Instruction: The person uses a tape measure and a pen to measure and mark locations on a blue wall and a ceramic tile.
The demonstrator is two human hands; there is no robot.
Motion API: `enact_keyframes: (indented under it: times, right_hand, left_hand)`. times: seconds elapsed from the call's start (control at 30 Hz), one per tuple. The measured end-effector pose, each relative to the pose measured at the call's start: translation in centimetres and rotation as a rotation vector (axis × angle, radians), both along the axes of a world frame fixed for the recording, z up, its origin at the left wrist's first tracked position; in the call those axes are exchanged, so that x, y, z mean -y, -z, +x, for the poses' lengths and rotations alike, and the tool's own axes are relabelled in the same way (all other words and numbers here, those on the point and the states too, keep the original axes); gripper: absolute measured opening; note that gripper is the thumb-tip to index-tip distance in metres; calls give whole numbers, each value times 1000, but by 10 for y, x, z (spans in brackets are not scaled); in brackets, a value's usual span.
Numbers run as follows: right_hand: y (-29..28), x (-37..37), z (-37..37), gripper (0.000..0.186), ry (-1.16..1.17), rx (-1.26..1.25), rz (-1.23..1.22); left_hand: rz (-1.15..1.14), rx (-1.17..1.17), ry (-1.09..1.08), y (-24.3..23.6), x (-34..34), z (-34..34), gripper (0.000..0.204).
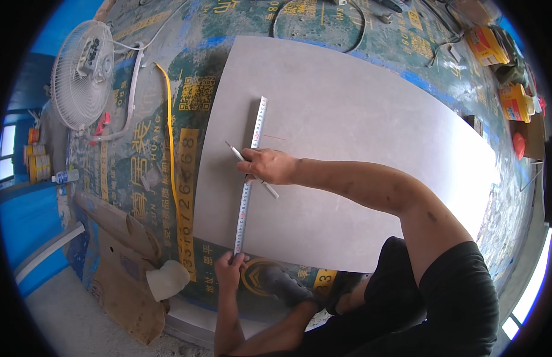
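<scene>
The flat white measuring strip marked with fine graduations (pixel 244 209) lies on the left part of the large grey rectangular slab with a matte face (pixel 347 131). Its long axis runs from the slab's near edge toward its far edge, roughly parallel to the slab's left edge, the far end leaning slightly right.

The left hand (pixel 229 271) is at the strip's near end, just off the slab's near edge, with thumb and fingers closed on that end; from this grip, the rest of the strip stretches away over the slab.

The right hand (pixel 273 166) comes in from the slab's right side and covers the strip's middle. Its fingers are closed round a slim white pen-like tool with a dark tip (pixel 236 153), which crosses the strip at a slant: tip to the left, toward the slab's left edge, tail to the right. Whether this hand also presses on the strip cannot be told.

On the slab, to the strip's right and just beyond the right hand, is a thin straight red line (pixel 274 138). The right hand is the nearer to it; the tool's tip is on the strip's opposite side.
</scene>
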State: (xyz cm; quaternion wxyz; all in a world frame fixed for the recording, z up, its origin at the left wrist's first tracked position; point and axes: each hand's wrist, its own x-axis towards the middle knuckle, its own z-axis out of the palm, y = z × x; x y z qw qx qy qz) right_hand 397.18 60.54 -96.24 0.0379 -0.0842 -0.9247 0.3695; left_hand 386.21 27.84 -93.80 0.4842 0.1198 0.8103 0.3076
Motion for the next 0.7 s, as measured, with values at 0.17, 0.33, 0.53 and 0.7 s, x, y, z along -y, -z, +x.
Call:
enact_keyframes:
  times: [0.17,0.33,0.53,0.7]
  right_hand:
    - [1,-2,2,21,-1,-18,3]
    - [7,-2,1,21,0,-41,12]
    - [8,-1,-2,24,0,-67,42]
    - [10,-1,-1,28,36,-70,37]
  left_hand:
    - [7,5,-7,-3,-5,4,15]
    - [10,-15,18,4,2,-1,15]
    - [19,-56,51,-3,-2,-1,16]
    - [60,-6,8,0,1,-3,16]
